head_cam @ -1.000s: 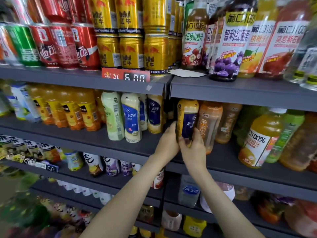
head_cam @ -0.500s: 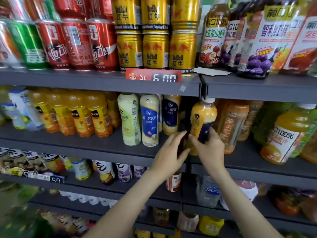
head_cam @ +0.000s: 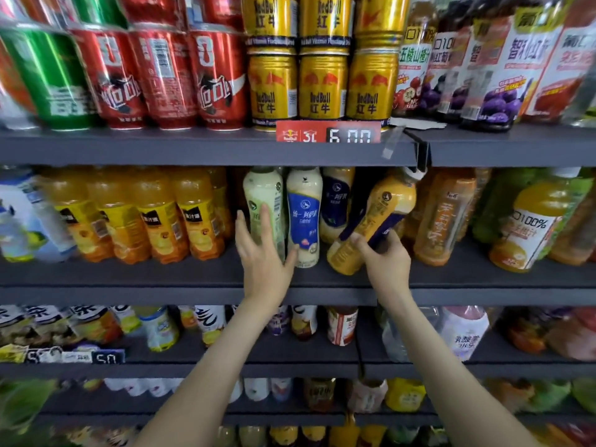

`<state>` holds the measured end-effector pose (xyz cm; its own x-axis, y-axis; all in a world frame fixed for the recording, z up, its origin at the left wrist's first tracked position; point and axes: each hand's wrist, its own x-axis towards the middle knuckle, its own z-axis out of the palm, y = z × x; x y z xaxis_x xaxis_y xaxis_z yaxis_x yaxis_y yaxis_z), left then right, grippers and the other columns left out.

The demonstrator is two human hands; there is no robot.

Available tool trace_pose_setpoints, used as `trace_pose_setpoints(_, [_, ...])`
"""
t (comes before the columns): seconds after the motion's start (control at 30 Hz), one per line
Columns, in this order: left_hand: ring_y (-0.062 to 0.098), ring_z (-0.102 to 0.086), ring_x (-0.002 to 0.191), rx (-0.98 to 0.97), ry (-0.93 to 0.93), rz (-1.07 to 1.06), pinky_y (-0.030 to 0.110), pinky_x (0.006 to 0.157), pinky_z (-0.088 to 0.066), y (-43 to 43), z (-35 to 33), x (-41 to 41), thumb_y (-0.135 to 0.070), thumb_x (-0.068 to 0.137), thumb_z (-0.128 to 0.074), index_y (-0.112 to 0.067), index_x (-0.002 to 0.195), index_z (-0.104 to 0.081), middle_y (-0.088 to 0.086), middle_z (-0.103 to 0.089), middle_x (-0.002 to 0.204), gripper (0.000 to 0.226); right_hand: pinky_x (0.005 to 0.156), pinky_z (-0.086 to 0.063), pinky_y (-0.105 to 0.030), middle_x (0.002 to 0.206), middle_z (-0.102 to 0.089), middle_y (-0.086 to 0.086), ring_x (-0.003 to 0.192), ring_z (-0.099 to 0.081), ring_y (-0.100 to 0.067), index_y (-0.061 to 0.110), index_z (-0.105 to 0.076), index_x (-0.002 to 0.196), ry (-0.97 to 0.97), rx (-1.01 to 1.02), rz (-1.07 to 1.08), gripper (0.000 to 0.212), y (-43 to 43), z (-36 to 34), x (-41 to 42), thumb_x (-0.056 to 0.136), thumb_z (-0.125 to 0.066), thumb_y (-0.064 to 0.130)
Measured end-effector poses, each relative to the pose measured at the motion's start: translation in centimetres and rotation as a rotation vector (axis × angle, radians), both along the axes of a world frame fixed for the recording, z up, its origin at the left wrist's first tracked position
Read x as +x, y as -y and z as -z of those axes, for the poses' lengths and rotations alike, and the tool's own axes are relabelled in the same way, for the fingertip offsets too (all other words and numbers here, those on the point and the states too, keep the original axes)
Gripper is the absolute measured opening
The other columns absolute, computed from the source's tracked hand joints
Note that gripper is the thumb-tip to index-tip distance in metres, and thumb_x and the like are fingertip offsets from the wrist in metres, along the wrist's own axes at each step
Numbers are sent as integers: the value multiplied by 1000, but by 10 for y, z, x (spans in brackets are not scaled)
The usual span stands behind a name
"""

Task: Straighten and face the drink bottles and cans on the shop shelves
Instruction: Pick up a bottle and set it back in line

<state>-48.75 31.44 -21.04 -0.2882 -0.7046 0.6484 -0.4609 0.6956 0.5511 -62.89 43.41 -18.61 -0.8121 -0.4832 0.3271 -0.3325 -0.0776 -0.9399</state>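
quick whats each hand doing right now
Left hand: open, fingers straight over the pale green bottle.
Right hand: closed, grip on the tilted yellow bottle.

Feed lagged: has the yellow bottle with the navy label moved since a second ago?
Yes. The yellow bottle stood upright; now the right hand holds it tilted, base swung left of the shelf joint.

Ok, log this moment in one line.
place: middle shelf | right hand: grips tilted yellow bottle | left hand: open at pale green bottle
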Motion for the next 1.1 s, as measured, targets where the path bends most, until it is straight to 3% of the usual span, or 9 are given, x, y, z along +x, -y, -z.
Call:
trace_pose_setpoints(0.07, [40, -7, 141, -2, 25, 26, 52, 111, -25, 1, 3, -2, -43, 84, -62, -30, 150, -1, 22, 3, 153, 90, 69, -44, -4, 93, -67, 6, 81, -59, 11, 12, -63, 102, -10, -72, 5, 21, -7, 10, 9, 84, -70, 20])
trace_pose_setpoints(0.23, [43, -7, 141, -18, 45, 54, 55, 112, -24, 1, 11, -6, -41, 81, -68, -29, 149, 2, 26, 4, 153, 99, 72, -45, -10, 93, -65, -1, 83, -59, -3, 15, -60, 95, -182, -38, 45, 23, -8, 23, 15, 79, -75, 23])
trace_pose_setpoints(0.43, [44, -11, 139, -33, 68, 28, 58, 109, -28, 5, 4, -9, -44, 80, -69, -34, 148, 9, 26, 3, 153, 105, 82, -52, -33, 102, -67, -3, 95, -62, -16, 15, -61, 109, -333, 205, -9, 37, 20, 2, -1, 79, -72, 33])
trace_pose_setpoints(0.73, [42, -10, 138, -82, 84, -14, 60, 108, -26, -2, 12, -11, -25, 77, -74, -18, 150, -11, 24, -1, 152, 97, 85, -45, -20, 115, -64, -2, 103, -58, -10, 13, -54, 123, -238, 229, -117, 45, 45, -4, -9, 82, -71, 24])
trace_pose_setpoints(0.8, [41, -13, 137, -127, 78, -17, 62, 108, -27, -14, 16, -15, -20, 75, -73, -12, 146, -21, 24, -9, 150, 89, 93, -46, -25, 121, -60, -2, 111, -57, -15, 13, -51, 128, -244, 220, -150, 53, 40, 3, -10, 80, -73, 24])
trace_pose_setpoints(0.9, [41, -20, 134, -264, 61, 97, 62, 104, -32, -41, 19, -34, -16, 77, -68, -13, 138, -31, 21, -15, 146, 71, 96, -39, -19, 129, -52, -7, 118, -51, -18, 6, -42, 137, -308, 234, -92, 60, 19, 11, -16, 85, -68, 22])
trace_pose_setpoints(1.0, [40, -30, 131, -326, 35, 252, 51, 110, -29, -68, 17, -63, -13, 82, -64, -12, 134, -36, 18, -22, 143, 59, 93, -48, -36, 118, -60, -12, 108, -59, -25, 5, -53, 125, -424, 180, 49, 39, -13, 13, -36, 89, -62, 16])
trace_pose_setpoints(1.1, [35, -38, 128, -253, 34, 421, 31, 106, -30, -93, 15, -97, -11, 84, -63, -6, 130, -43, 17, -32, 139, 51, 80, -51, -37, 101, -61, -6, 88, -60, -19, 10, -57, 112, -396, 132, 196, 24, -53, 9, -69, 88, -58, 11])
